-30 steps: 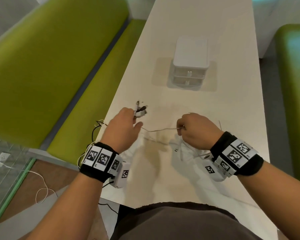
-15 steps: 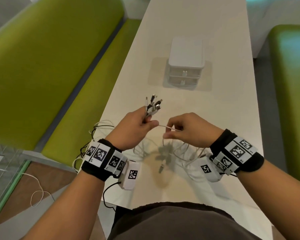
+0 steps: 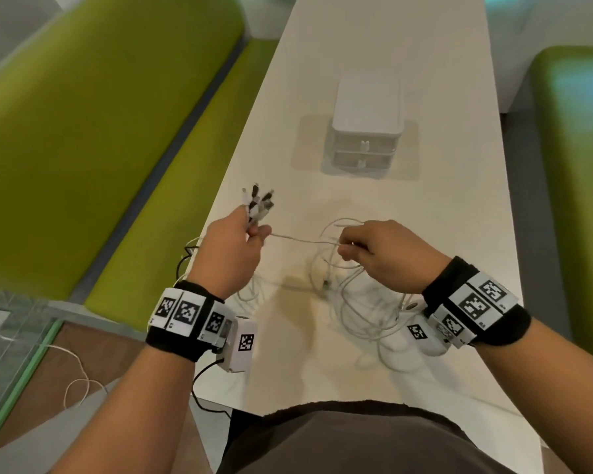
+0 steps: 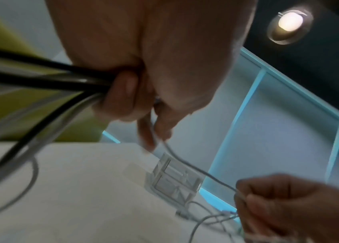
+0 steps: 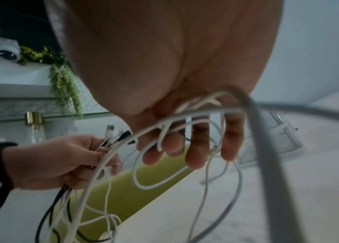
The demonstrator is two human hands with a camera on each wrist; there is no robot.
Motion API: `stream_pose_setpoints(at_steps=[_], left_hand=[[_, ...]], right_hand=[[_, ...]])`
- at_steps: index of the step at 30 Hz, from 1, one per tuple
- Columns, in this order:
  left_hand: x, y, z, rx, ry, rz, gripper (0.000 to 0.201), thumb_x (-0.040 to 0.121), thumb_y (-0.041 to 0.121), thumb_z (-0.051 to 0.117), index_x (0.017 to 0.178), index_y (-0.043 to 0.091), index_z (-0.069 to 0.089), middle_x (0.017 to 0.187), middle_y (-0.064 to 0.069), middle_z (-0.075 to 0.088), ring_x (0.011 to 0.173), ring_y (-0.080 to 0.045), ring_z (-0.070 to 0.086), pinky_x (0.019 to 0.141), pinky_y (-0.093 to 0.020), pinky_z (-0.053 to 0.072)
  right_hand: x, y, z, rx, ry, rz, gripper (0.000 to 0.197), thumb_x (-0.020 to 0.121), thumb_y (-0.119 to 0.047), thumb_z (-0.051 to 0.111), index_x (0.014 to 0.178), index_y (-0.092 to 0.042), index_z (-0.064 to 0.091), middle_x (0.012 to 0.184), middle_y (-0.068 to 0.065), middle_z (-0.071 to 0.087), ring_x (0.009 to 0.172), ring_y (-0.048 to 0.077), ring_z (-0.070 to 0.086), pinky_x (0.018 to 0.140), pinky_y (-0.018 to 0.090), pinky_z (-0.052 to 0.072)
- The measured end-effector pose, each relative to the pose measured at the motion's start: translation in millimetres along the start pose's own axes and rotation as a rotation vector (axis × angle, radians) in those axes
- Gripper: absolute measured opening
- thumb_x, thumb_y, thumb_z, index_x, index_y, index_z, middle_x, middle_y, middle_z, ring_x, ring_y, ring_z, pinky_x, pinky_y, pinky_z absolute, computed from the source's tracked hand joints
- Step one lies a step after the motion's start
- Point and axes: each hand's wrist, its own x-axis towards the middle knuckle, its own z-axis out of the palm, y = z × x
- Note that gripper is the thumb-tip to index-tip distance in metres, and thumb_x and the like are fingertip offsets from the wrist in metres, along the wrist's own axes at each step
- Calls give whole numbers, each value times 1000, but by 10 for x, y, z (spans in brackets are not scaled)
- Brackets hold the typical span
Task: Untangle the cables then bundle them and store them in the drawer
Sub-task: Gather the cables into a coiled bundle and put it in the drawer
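Note:
My left hand (image 3: 235,249) grips a bunch of black and white cables just below their plugs (image 3: 258,203), which stick up above its fingers; the same hand (image 5: 56,161) and plugs (image 5: 114,136) show in the right wrist view. A thin white cable (image 3: 302,239) runs from it across to my right hand (image 3: 380,254), which pinches it. More white cable loops (image 3: 360,302) hang under the right hand onto the table, and loops (image 5: 164,148) drape over its fingers. Black and white strands (image 4: 40,78) trail from the left fist. A small white drawer unit (image 3: 365,124) stands farther back, drawers closed.
The long white table (image 3: 442,206) runs away from me. Green benches flank it on the left (image 3: 100,131) and right (image 3: 575,165). Cable slack hangs over the table's left edge (image 3: 185,254). A loose white cord (image 3: 76,378) lies on the floor at lower left.
My left hand has lifted the plug bunch higher and moved left. My right hand has drawn away to the right, stretching a thin white cable between the hands.

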Motion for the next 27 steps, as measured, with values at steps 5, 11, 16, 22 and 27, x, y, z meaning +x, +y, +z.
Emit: stream_pose_setpoints(at_steps=[5, 11, 16, 22, 27], left_hand=[[-137, 190, 104, 175, -91, 272, 29, 91, 15, 69, 89, 20, 40, 77, 16, 38, 68, -12, 45, 65, -28, 26], [-225, 370, 309, -28, -466, 251, 11, 97, 24, 59, 106, 21, 57, 81, 10, 66, 78, -4, 63, 73, -32, 50], [-178, 336, 186, -124, -318, 198, 27, 98, 17, 61, 78, 24, 44, 74, 6, 73, 64, 3, 61, 60, -19, 39], [-131, 326, 105, -451, -114, 36, 31, 98, 5, 57, 77, 19, 39, 82, -2, 77, 40, 1, 44, 51, -26, 32], [-86, 213, 142, -528, -82, -28, 34, 95, 16, 66, 73, 20, 41, 60, 1, 51, 46, -9, 41, 56, -30, 35]], right_hand=[[9, -95, 70, -236, -191, 48, 36, 105, -33, 36, 75, -19, 51, 72, -4, 56, 63, 16, 47, 73, 37, 35], [23, -186, 134, -64, 28, -119, 28, 96, -37, 54, 71, -31, 45, 67, -9, 50, 68, 4, 44, 77, 36, 31], [-9, -61, 118, 18, -40, -79, 20, 85, -18, 65, 84, -31, 49, 78, -8, 59, 80, 8, 54, 92, 38, 32], [2, 24, 38, 200, 50, -60, 24, 90, -13, 71, 103, -32, 71, 76, -15, 69, 75, 6, 65, 72, 16, 43], [12, -42, 19, 231, 189, -67, 22, 100, -40, 61, 89, -26, 73, 63, -18, 66, 62, 5, 60, 65, 17, 38]])
